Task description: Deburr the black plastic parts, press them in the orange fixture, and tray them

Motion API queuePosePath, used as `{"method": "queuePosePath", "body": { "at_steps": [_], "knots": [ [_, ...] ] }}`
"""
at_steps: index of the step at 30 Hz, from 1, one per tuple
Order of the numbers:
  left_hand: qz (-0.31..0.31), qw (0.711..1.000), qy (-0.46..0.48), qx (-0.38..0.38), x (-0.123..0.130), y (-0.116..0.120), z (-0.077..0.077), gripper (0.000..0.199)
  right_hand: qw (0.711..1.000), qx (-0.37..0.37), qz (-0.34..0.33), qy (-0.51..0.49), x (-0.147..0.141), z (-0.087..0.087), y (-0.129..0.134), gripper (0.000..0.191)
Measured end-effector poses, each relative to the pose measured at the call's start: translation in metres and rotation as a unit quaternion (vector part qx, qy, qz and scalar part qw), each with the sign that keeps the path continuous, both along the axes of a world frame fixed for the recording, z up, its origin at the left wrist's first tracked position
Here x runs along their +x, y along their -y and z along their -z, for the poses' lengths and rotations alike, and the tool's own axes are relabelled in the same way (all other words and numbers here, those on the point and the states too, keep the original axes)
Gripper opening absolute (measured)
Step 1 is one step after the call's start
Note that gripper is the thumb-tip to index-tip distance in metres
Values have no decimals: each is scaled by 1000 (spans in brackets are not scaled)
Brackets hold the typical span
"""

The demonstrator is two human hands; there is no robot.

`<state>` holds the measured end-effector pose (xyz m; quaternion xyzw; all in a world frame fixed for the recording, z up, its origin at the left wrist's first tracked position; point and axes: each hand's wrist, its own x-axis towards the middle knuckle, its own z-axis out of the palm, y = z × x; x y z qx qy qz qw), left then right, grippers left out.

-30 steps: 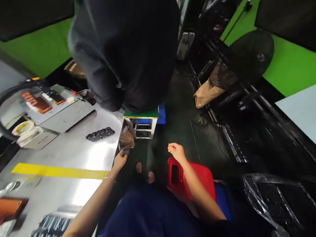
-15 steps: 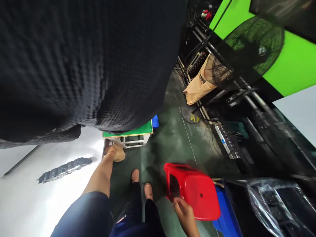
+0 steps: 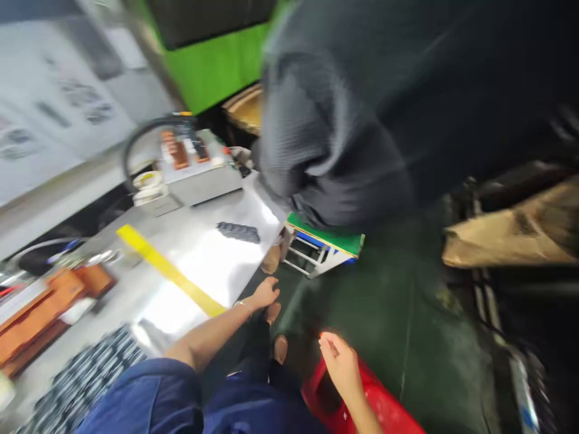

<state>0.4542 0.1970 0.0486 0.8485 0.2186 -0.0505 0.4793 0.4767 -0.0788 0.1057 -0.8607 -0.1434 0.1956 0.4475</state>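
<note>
My left hand (image 3: 266,293) hangs beside the edge of the metal table (image 3: 246,265), its fingers loosely bent and apart, with nothing visible in them. Just beyond it, low by the table, is a tan bag-like item (image 3: 271,259). My right hand (image 3: 340,360) is over the red plastic stool (image 3: 384,401), half curled with a gap between thumb and fingers; I see nothing in it. Whether it touches the stool I cannot tell. A dark strip of segmented parts (image 3: 238,232) lies on the tabletop.
A person in dark clothing (image 3: 316,138) is close ahead, by a green-topped stand (image 3: 325,235). Yellow tape (image 3: 169,271) crosses the table. Orange-brown blocks (image 3: 58,301), several dark parts (image 3: 90,374) and a grey box (image 3: 203,181) sit on it. A brown paper bag (image 3: 506,238) is right.
The view has swung left, bringing more of the table into sight. My left hand has come away from the tan item. My right hand remains by the red stool.
</note>
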Motion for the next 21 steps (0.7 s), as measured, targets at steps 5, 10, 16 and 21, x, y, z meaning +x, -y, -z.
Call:
{"method": "queuePosePath", "body": {
  "at_steps": [5, 10, 16, 21],
  "knots": [
    [-164, 985, -33, 33, -155, -30, -32, 29, 976, 49, -206, 59, -3, -17, -73, 29],
    [-305, 941, -60, 132, -291, -107, -74, 34, 923, 59, -356, 135, -53, -49, -157, 29],
    [-353, 901, -94, 232, -389, -222, -102, 34, 877, 93, -400, 249, -109, -78, -257, 28],
    [-314, 896, -124, 288, -408, -348, -116, 32, 857, 95, -357, 358, -141, -82, -328, 27]
  ]
}}
